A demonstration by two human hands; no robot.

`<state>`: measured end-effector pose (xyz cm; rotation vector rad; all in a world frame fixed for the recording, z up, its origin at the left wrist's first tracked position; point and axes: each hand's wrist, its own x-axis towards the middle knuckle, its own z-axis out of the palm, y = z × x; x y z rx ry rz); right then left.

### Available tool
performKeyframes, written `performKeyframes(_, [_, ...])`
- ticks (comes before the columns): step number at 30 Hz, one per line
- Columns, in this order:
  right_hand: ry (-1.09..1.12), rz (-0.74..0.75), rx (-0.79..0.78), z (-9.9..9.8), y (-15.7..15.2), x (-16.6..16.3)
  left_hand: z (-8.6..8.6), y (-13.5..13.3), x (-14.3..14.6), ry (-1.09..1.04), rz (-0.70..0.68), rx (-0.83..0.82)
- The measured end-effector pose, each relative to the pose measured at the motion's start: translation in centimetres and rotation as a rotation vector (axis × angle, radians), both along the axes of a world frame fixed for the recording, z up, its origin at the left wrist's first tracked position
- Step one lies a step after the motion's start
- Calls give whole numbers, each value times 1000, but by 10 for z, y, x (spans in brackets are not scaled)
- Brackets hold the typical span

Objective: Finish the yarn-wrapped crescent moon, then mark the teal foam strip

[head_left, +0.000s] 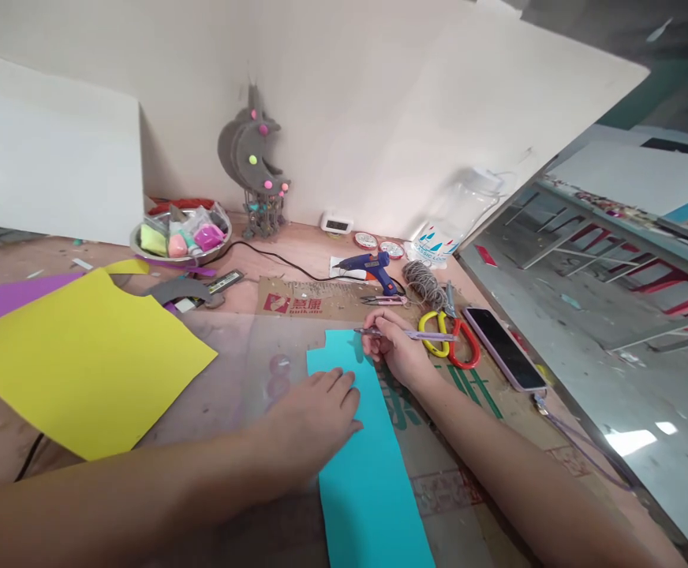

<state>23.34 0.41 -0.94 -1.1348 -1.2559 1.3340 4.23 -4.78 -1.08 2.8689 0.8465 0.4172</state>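
Observation:
A long turquoise sheet (368,473) lies on the table in front of me, running from its notched top edge down toward me. My left hand (314,414) rests flat on its left side, palm down and fingers together, pressing it to the table. My right hand (394,347) sits at the sheet's upper right corner and grips a thin purple pen (420,335) that lies almost level, its tip over the sheet's top edge.
A yellow sheet (84,363) and a purple sheet (1,300) lie at the left. Behind are a bowl of craft bits (181,241), a blue glue gun (371,268), twine (424,284), yellow-and-red scissors (454,339), a phone (503,347) and a grey moon ornament (255,158).

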Motion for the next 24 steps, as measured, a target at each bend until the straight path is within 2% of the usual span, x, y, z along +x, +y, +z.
performKeyframes(1, [-25,-23,32,1,-2,0,4,5,-3,-56,15,-74])
performKeyframes(3, [-83,-62,101,4,-10,-2,12,15,-10,-210,146,-229])
performKeyframes(5, [-129,-37,104,8,-24,-5,16,22,-14,-323,240,-277])
performKeyframes(6, [-161,2,73,11,-31,-8,16,23,-15,-333,232,-272])
performKeyframes(9, [-226,140,21,18,-50,-16,13,19,-11,-264,86,-175])
performKeyframes(11, [-246,200,41,22,-54,-19,9,14,-7,-236,37,-93])
performKeyframes(14, [-106,144,44,31,-48,-20,6,14,-4,-228,50,-114])
performKeyframes(18, [201,45,-105,47,-34,-17,6,20,-2,-206,94,-272])
performKeyframes(24, [430,45,-145,59,-23,-9,6,20,-2,-268,-5,-348])
